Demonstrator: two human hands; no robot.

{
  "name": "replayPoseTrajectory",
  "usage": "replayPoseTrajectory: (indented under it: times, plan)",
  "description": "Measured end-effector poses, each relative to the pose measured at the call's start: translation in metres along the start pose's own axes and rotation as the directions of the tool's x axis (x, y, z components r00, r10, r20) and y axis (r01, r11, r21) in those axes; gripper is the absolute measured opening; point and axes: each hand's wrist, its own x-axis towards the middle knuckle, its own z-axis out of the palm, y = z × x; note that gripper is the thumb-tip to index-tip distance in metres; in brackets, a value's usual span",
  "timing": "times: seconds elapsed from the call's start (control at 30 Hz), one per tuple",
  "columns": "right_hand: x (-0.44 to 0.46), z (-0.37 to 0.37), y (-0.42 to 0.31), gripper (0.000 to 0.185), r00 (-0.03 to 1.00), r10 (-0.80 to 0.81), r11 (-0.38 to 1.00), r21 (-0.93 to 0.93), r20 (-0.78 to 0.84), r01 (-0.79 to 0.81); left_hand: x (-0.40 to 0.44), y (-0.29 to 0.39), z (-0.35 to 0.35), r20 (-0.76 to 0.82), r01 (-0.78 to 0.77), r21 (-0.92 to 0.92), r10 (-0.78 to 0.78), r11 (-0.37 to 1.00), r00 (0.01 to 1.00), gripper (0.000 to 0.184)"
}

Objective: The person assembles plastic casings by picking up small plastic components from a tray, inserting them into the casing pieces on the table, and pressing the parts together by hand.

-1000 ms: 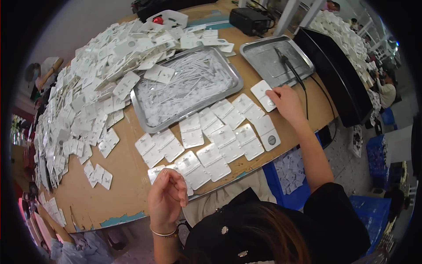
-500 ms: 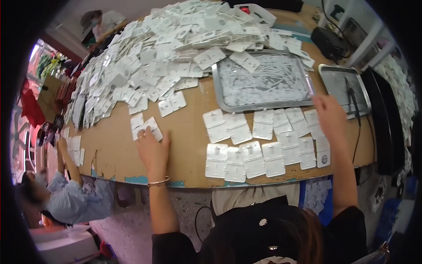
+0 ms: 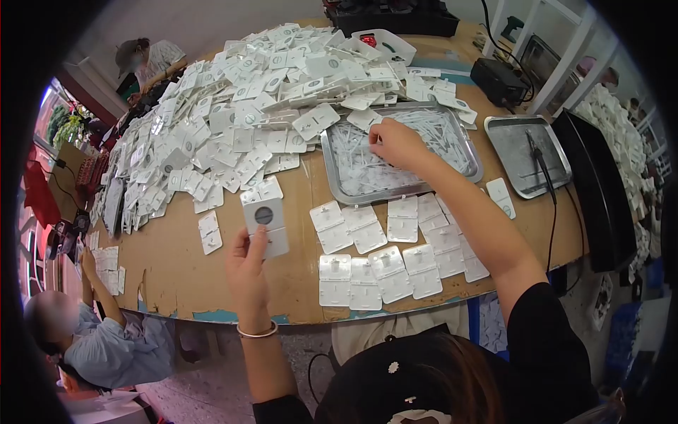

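My left hand [image 3: 248,272] pinches a white card-shaped piece [image 3: 267,219] with a grey round disc, raised above the left part of the table. Over the metal tray of small clear plastic parts [image 3: 353,166], my right hand [image 3: 397,145] has its fingers drawn together; whatever they may hold is too small to make out. Rows of white pieces [image 3: 367,283] lie on the table in front of me, partly under my right forearm. One piece with a disc [image 3: 501,198] lies apart, right of the rows.
A large heap of white pieces [image 3: 212,127] covers the back left. At the right are a smaller metal tray [image 3: 519,159] with a corded, pen-like tool [image 3: 540,164] and a long black box [image 3: 593,191]. Two people sit at the left.
My left hand has lifted a white piece off the table. My right hand has moved left, from beside the large tray to over it. The view has shifted.
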Motion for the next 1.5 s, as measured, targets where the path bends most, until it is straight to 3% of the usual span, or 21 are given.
replayPoseTrajectory:
  times: [0.13,0.2,0.33,0.53,0.63,0.73,0.77,0.8,0.93,1.07,1.1,1.17,1.27,1.3,1.4,1.5]
  plan:
    - [-0.006,-0.001,0.009,0.013,0.994,-0.081,0.995,0.044,-0.071,0.084,-0.007,-0.006,0.042,0.114,0.089,-0.161,-0.071,0.983,0.991,0.019]
    - [-0.012,-0.012,0.009,0.014,0.999,0.015,0.979,0.202,-0.035,-0.008,-0.011,-0.01,0.062,0.223,0.22,-0.281,-0.159,0.934,0.962,0.02]
    - [-0.027,-0.018,0.023,0.015,0.995,0.09,0.925,0.374,-0.038,-0.069,-0.014,-0.011,0.09,0.282,0.251,-0.171,-0.197,0.953,0.939,0.022]
    - [-0.044,-0.024,0.024,0.018,0.984,0.072,0.909,0.417,-0.163,0.002,-0.019,-0.009,0.104,0.31,0.258,-0.113,-0.213,0.959,0.927,0.022]
    - [-0.067,-0.039,-0.001,0.018,0.971,0.086,0.809,0.584,-0.223,0.062,-0.025,-0.004,0.11,0.326,0.241,-0.122,-0.191,0.963,0.926,0.024]
    - [-0.116,-0.056,-0.04,0.012,0.955,-0.143,0.734,0.62,-0.258,0.277,-0.03,0.001,0.113,0.37,0.249,-0.136,-0.184,0.959,0.911,0.028]
    - [-0.128,-0.057,-0.049,0.011,0.893,-0.264,0.786,0.455,-0.365,0.418,-0.032,0.003,0.114,0.395,0.246,-0.133,-0.176,0.96,0.902,0.029]
    - [-0.137,-0.057,-0.054,0.013,0.873,-0.293,0.802,0.396,-0.391,0.447,-0.034,0.004,0.115,0.421,0.244,-0.13,-0.169,0.961,0.891,0.031]
    - [-0.151,-0.059,-0.052,0.017,0.86,-0.318,0.818,0.343,-0.399,0.462,-0.042,0.012,0.121,0.441,0.264,-0.192,-0.157,0.945,0.884,0.029]
    - [-0.154,-0.056,-0.048,0.024,0.855,-0.334,0.81,0.343,-0.398,0.476,-0.044,0.005,0.121,0.413,0.175,-0.175,-0.089,0.969,0.907,0.023]
    - [-0.157,-0.055,-0.051,0.024,0.94,-0.122,0.779,0.556,-0.32,0.29,-0.046,0.002,0.12,0.41,0.158,-0.175,-0.074,0.972,0.909,0.022]
    - [-0.162,-0.053,-0.061,0.025,0.968,0.251,0.52,0.847,-0.028,-0.11,-0.047,0.0,0.12,0.401,0.139,-0.188,-0.053,0.972,0.914,0.021]
    - [-0.159,-0.053,-0.057,0.026,0.92,0.16,0.085,0.924,0.357,-0.373,-0.05,-0.001,0.121,0.375,0.14,-0.216,-0.051,0.966,0.926,0.02]
    - [-0.16,-0.053,-0.057,0.022,0.913,0.118,0.045,0.916,0.392,-0.399,-0.052,0.0,0.122,0.367,0.141,-0.216,-0.054,0.966,0.929,0.02]
    - [-0.163,-0.043,-0.055,0.02,0.925,0.132,0.123,0.92,0.357,-0.373,-0.053,0.0,0.12,0.356,0.066,-0.155,-0.007,0.986,0.935,0.019]
    - [-0.167,-0.031,-0.066,0.018,0.966,0.208,0.257,0.944,0.154,-0.206,-0.054,-0.008,0.116,0.342,-0.053,-0.082,0.078,0.995,0.936,0.017]
